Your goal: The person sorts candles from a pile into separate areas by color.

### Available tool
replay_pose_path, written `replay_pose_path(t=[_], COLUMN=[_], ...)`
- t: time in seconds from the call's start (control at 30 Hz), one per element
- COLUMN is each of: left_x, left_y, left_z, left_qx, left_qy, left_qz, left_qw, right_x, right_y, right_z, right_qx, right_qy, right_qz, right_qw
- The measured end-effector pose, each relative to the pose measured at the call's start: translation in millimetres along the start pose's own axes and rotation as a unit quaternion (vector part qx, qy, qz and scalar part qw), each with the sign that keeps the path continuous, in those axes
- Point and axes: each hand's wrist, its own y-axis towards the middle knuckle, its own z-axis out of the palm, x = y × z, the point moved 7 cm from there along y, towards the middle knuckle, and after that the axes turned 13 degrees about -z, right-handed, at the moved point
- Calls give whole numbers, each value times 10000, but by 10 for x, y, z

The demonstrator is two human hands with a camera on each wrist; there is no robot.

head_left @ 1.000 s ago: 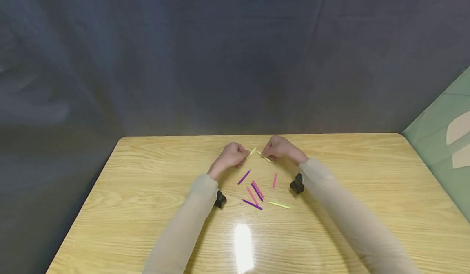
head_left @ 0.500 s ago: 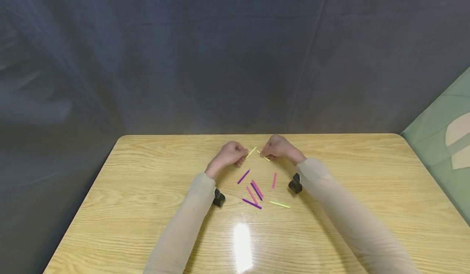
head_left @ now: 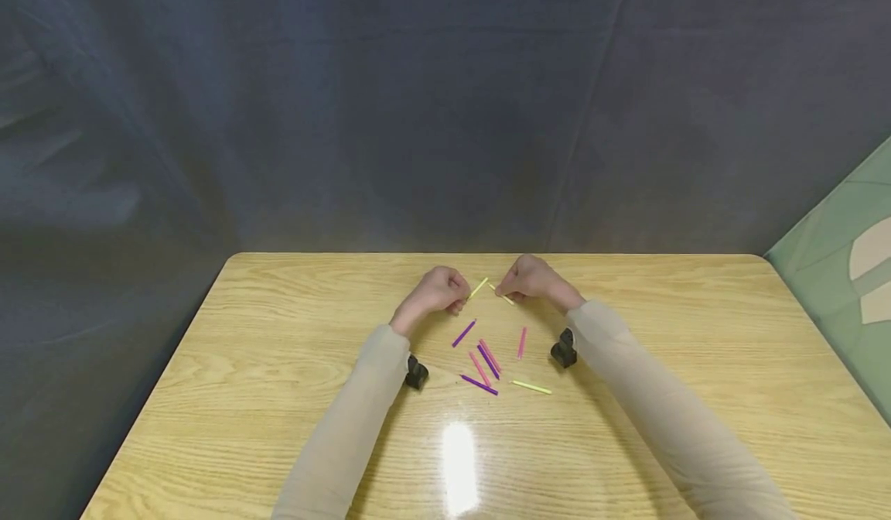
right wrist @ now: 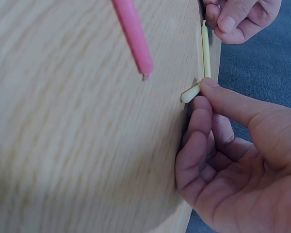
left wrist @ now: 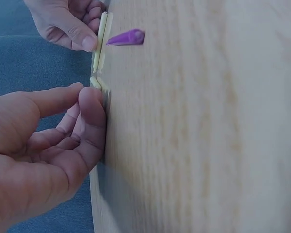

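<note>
At the far side of the table, my left hand [head_left: 436,289] pinches the near end of a thin yellow candle [head_left: 479,286] between thumb and forefinger. That candle slants up toward the right. My right hand [head_left: 530,276] pinches a second yellow candle [right wrist: 190,93], which slants the other way. The far tips of both candles come close together, forming a peak. In the left wrist view the right-hand candle [left wrist: 101,43] lies along the tabletop, its reflection beside it. Nearest to the hands are a purple candle [head_left: 464,333] and a pink candle [right wrist: 136,39].
Closer in on the wooden table [head_left: 278,427] lie two more pink candles, one purple candle [head_left: 488,362] between them, another purple candle [head_left: 479,384] and a third yellow candle [head_left: 531,387]. A dark curtain [head_left: 445,118] hangs behind the table's far edge.
</note>
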Motion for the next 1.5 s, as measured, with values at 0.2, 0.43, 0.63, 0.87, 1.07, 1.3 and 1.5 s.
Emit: replay_pose_path(t=[0.2,0.43,0.63,0.87,1.07,1.3,1.5], left_x=[19,35,8,-88,-149,-237,-279], left_y=[-14,-41,-97,-152,-197,-288,-365], left_z=[-22,-34,-27,16,69,163,362], left_qx=[27,17,139,186,167,191,321], left_qy=[-103,-75,-110,142,578,1028,1390], left_qz=[-48,52,134,404,561,689,748], left_qw=[9999,10000,9998,9989,9966,9921,9869], right_x=[20,-16,-32,-61,-77,-84,-87], right_y=[0,-14,-10,-26,-35,-58,-98], right_z=[13,10,0,2,2,-22,-47], right_qx=[47,-2,-98,-176,-222,-193,-143], right_qy=[71,290,483,407,365,437,585], right_qz=[-61,21,52,48,13,-23,12], right_qw=[9999,9996,9988,9990,9991,9989,9982])
